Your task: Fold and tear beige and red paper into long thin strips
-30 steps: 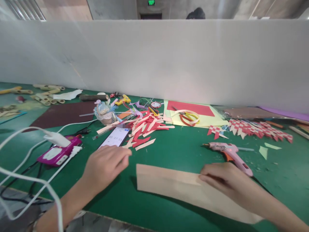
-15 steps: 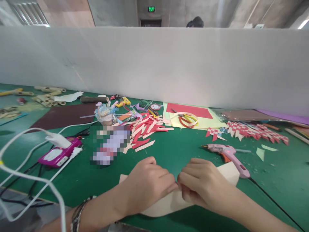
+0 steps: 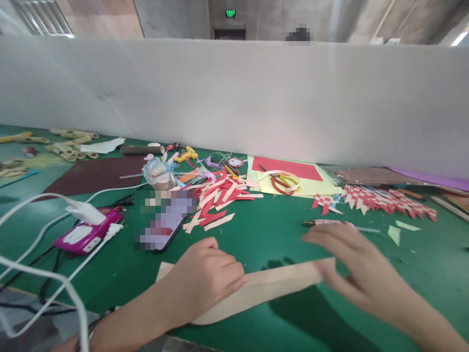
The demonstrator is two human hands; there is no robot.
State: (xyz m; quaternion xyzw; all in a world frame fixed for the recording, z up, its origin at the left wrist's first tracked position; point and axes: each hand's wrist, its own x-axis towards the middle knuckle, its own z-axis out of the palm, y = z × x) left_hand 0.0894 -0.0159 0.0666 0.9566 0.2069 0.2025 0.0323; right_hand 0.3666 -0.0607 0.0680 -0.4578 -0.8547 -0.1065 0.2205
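The left hand (image 3: 208, 278) grips a pale paper (image 3: 273, 286) over the desk (image 3: 264, 232); the paper stretches rightward from under that hand. At its far end the right hand (image 3: 361, 269) is loosely spread, though blur hides whether its thumb touches. Just beyond the right hand, partly covered, lies a glue gun (image 3: 330, 221). Past the left hand sit a phone (image 3: 170, 220) and, farther, paper strips (image 3: 223, 190); scissors (image 3: 282, 185) lie well beyond both hands.
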